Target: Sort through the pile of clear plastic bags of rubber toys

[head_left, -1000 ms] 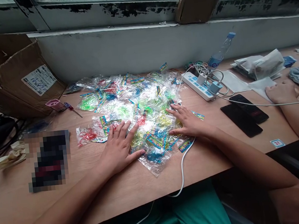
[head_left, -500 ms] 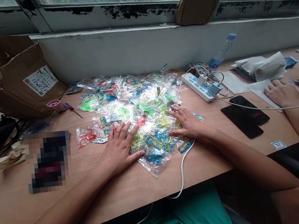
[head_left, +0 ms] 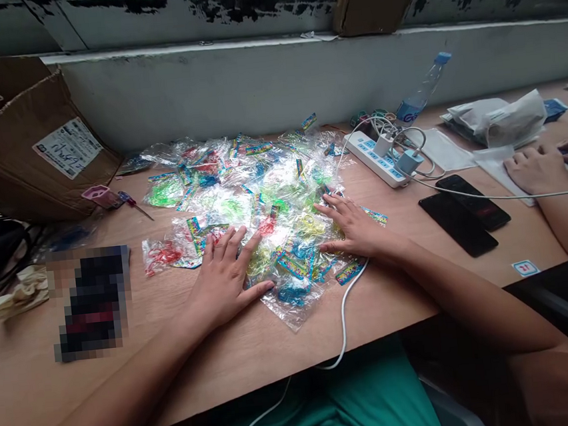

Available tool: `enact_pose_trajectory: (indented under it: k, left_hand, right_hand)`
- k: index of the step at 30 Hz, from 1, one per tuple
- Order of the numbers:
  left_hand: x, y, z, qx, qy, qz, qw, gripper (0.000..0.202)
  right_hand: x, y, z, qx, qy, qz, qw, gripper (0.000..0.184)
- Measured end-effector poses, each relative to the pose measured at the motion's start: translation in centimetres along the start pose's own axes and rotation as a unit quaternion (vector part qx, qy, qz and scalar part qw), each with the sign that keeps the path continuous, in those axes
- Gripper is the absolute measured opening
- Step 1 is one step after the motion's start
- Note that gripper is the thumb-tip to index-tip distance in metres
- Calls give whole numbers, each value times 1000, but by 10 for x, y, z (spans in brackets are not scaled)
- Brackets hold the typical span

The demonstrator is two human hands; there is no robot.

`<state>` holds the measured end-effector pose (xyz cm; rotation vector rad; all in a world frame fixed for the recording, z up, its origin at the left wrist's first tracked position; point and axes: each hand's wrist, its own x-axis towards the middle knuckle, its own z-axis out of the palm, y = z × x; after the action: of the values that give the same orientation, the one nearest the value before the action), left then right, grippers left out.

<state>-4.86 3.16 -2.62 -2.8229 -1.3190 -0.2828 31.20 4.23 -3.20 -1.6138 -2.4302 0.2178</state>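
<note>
A heap of small clear plastic packets (head_left: 233,208) with printed labels covers the middle of the table. Red, green, yellow and blue pieces show inside them; their exact kind cannot be made out through the glare. At the heap's near left edge lies my left hand (head_left: 225,279), palm down with its fingers spread over the packets. My right hand (head_left: 353,230) rests on the right edge in the same way, fingers apart. A packet with a blue piece (head_left: 294,294) lies between the two hands at the front. Neither hand grips anything.
On the left stand a torn cardboard box (head_left: 51,141), a pink container (head_left: 102,197) and a screwdriver (head_left: 132,204). To the right are a power strip (head_left: 376,158), a bottle (head_left: 423,92) and two phones (head_left: 458,223). Another person's hand (head_left: 538,168) rests farther right. A white cable (head_left: 344,328) crosses the front edge.
The view has shifted slightly, so the scene sits a little higher in the picture. Both my hands stay in place on the packets; the other person's hands have moved slightly.
</note>
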Motion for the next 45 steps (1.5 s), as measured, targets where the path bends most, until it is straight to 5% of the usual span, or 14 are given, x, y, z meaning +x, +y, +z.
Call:
enact_pose_trajectory:
  k: [45]
  left_hand:
    - [-1,0,2,0,7,3,1000,90]
  right_hand:
    - [0,5,-1,13,-10,-7,1000,101]
